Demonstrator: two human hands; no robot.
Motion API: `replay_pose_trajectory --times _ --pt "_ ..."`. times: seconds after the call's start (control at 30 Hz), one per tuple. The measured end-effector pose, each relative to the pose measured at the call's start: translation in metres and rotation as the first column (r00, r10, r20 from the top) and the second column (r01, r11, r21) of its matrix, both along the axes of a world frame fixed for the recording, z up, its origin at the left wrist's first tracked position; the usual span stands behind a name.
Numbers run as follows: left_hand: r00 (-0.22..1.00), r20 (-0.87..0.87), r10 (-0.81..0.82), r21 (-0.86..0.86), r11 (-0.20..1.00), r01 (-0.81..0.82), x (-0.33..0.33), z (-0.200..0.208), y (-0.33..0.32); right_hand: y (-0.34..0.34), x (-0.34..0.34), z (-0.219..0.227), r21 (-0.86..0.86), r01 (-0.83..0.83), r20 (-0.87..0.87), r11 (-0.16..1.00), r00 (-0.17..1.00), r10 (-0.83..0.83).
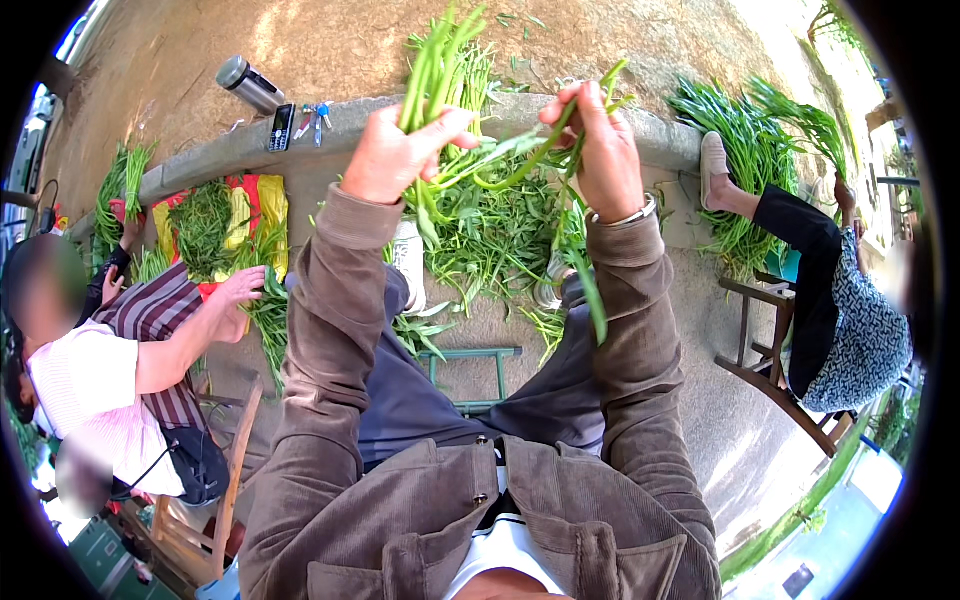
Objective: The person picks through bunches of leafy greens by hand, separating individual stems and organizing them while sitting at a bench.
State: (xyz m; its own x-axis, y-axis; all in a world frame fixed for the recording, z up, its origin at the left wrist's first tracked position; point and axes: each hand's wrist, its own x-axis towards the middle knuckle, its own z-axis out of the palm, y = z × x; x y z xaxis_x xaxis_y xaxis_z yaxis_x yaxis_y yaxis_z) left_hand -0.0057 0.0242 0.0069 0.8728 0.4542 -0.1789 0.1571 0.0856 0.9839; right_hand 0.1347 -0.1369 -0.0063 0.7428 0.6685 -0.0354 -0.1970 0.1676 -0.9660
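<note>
Leafy green stems [432, 85] are held up in a seated person's two hands, out in front of the body and above the ground [690, 300]. Far left from where I stand, a co-worker [168, 362] in a pink top [115, 430] sits with an outstretched hand [240, 290] at a clump of greens [269, 328]; beside it, more greens [203, 228] lie on a red and yellow sheet [270, 195]. Next come a steel flask [250, 85], a dark phone [281, 128] and some keys [322, 114], gathered at a curved stone kerb [348, 128]. At centre, the person's left hand [403, 150] closes its thumb and fingers around an upright bunch of the stems. Loose leaves [490, 245] cover the ground below, between two pale shoes [409, 265], with a green metal frame [502, 378] nearer the body. The right hand [605, 150], a band [630, 213] at its wrist, has thumb and fingertips pinched together on a few stems. Far right, beside a heap of long greens [745, 150], another person [808, 230] in a patterned top [860, 335] sits on a wooden chair [755, 292], holding a bunch [805, 118]; how those fingers lie, I cannot tell.
</note>
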Motion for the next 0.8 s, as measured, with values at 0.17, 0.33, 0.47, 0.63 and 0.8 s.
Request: replay_pose_trajectory --times 0.17,0.33,0.47,0.63,0.8 --pt "0.988 0.004 0.157 0.039 0.987 -0.157 -0.010 0.003 0.015 -0.015 0.016 0.002 0.175 0.043 -0.295 0.984 0.956 0.011" --pt "0.984 0.036 0.172 0.001 0.985 -0.172 -0.011 0.005 0.021 -0.036 0.037 0.003 -0.094 0.386 0.135 0.918 0.918 -0.373" --pt "0.990 0.053 0.130 -0.130 0.984 -0.122 -0.010 0.007 0.020 -0.047 0.055 -0.009 -0.029 0.556 0.313 0.831 0.794 -0.520" --pt "0.993 0.115 0.018 -0.201 0.980 0.006 -0.002 0.004 0.010 -0.023 0.025 -0.001 -0.174 0.386 0.348 0.906 0.885 -0.310" --pt "0.997 0.070 -0.023 -0.152 0.988 0.033 0.014 -0.002 -0.012 0.004 -0.003 0.010 -0.124 0.149 0.108 0.981 0.985 -0.136"
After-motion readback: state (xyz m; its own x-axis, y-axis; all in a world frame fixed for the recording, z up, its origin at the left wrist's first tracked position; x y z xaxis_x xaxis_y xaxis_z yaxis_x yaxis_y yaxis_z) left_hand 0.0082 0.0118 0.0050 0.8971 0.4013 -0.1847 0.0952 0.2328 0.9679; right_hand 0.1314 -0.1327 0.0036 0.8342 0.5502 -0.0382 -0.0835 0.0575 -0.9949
